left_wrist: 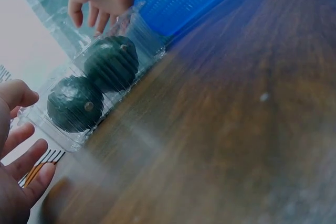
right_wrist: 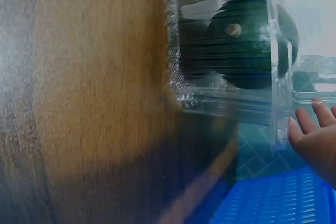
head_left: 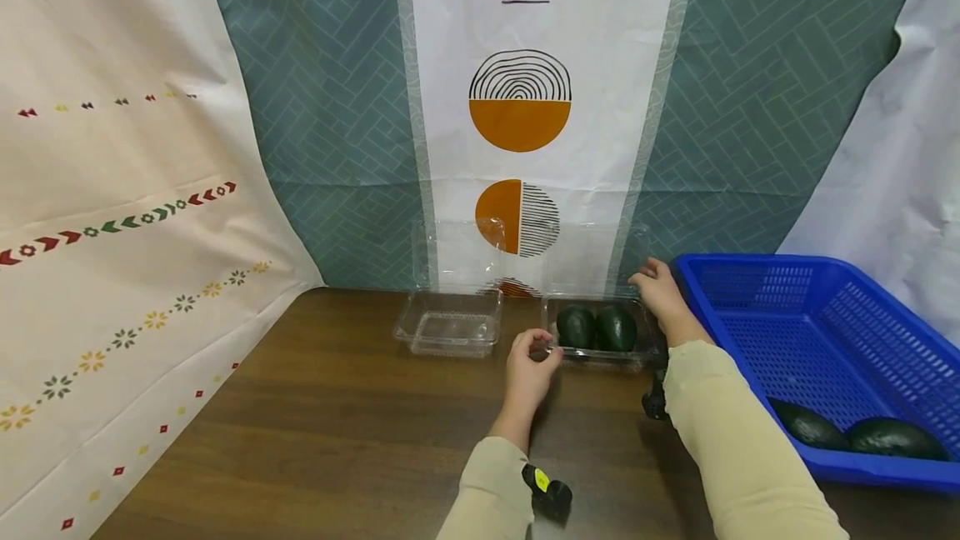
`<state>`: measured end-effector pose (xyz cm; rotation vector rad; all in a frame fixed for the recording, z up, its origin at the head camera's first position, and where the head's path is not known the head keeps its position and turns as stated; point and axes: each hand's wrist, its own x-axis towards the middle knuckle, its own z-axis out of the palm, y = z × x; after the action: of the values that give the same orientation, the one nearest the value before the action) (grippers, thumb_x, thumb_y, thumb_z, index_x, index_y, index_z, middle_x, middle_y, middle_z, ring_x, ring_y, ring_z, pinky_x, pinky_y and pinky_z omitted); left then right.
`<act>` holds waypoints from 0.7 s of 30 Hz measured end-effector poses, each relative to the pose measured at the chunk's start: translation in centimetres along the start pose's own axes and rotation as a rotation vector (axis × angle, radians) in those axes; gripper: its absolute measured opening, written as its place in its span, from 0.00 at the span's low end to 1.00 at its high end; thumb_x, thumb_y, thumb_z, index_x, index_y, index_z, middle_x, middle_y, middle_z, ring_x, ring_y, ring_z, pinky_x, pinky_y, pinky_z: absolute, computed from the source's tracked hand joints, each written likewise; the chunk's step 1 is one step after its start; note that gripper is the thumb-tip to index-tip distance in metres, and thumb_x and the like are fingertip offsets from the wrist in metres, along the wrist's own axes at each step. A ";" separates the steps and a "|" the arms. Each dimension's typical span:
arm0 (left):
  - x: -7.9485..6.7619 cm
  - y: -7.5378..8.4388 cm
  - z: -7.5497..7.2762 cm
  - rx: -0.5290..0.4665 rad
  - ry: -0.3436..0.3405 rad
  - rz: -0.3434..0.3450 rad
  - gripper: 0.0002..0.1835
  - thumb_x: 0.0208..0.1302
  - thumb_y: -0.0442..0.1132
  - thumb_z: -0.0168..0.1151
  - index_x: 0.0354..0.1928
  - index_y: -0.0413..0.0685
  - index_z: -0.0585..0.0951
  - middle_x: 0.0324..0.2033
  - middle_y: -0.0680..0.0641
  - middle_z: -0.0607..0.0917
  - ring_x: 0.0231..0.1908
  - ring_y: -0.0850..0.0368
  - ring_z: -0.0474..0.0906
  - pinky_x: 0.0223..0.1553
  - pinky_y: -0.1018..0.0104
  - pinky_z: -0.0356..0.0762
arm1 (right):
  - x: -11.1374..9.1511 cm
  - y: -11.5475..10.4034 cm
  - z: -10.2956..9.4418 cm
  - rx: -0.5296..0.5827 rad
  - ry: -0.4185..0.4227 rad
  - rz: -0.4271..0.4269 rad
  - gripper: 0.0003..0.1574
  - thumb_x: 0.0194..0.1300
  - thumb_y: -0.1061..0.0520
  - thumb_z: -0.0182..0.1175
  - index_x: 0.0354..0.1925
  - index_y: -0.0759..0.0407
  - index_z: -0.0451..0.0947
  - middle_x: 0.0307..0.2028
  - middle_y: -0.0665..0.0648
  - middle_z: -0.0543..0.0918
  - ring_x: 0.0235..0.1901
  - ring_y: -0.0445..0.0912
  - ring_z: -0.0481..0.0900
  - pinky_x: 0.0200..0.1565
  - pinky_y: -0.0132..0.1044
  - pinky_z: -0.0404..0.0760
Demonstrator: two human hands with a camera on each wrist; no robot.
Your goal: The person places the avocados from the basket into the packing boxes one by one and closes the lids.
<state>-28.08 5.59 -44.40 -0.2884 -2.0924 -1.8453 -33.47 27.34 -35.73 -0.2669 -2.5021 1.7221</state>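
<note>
Avocados [head_left: 576, 327] in clear box [head_left: 553, 307], lid [head_left: 588, 261] barely visible

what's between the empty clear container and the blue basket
In the head view, the other clear container, holding two dark green fruits, with the left hand and right hand beside it.

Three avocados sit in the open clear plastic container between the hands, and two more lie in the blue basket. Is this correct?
The count is wrong: the head view shows two avocados, not three, in the open clear plastic container between the left hand and right hand. Two more avocados lie in the blue basket.
</note>
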 end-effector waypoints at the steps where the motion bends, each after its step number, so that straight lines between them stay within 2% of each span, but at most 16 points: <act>1: 0.0 0.0 0.0 -0.001 0.000 0.003 0.09 0.49 0.31 0.67 0.34 0.42 0.79 0.34 0.50 0.76 0.38 0.52 0.76 0.40 0.60 0.75 | -0.1 -0.1 -0.1 0.022 0.012 -0.008 0.41 0.69 0.58 0.40 0.71 0.63 0.30 0.69 0.69 0.45 0.67 0.62 0.44 0.64 0.57 0.48; 6: 0.0 0.2 0.1 -0.011 -0.006 0.001 0.09 0.49 0.31 0.67 0.34 0.43 0.79 0.34 0.48 0.76 0.38 0.50 0.76 0.41 0.56 0.75 | -0.8 -0.5 -0.4 0.128 0.111 -0.049 0.38 0.69 0.58 0.40 0.71 0.61 0.39 0.69 0.66 0.51 0.67 0.60 0.47 0.64 0.55 0.48; 10: 0.1 0.1 0.3 0.008 -0.009 -0.013 0.10 0.49 0.31 0.67 0.35 0.44 0.79 0.34 0.49 0.76 0.38 0.51 0.76 0.40 0.59 0.74 | -2.1 -0.7 -0.6 0.210 0.162 -0.064 0.36 0.70 0.53 0.40 0.72 0.58 0.43 0.69 0.63 0.51 0.68 0.56 0.46 0.65 0.54 0.47; 16: 0.1 -0.2 0.3 0.004 -0.013 -0.022 0.10 0.50 0.31 0.67 0.36 0.44 0.78 0.35 0.50 0.76 0.38 0.53 0.75 0.40 0.64 0.72 | -4.7 0.1 -0.4 0.266 0.164 -0.079 0.38 0.72 0.39 0.35 0.70 0.59 0.49 0.69 0.62 0.51 0.68 0.54 0.45 0.64 0.54 0.47; 21: 0.2 -0.4 0.1 -0.033 -0.027 -0.034 0.11 0.50 0.30 0.67 0.36 0.42 0.78 0.35 0.48 0.76 0.35 0.56 0.74 0.39 0.66 0.72 | -6.3 1.7 0.1 0.298 0.168 -0.029 0.39 0.71 0.37 0.37 0.66 0.62 0.56 0.65 0.62 0.56 0.66 0.54 0.50 0.63 0.52 0.50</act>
<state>-28.39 5.67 -44.72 -0.2895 -2.0981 -1.9075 -27.20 26.63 -37.20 -0.3327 -2.0904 1.9393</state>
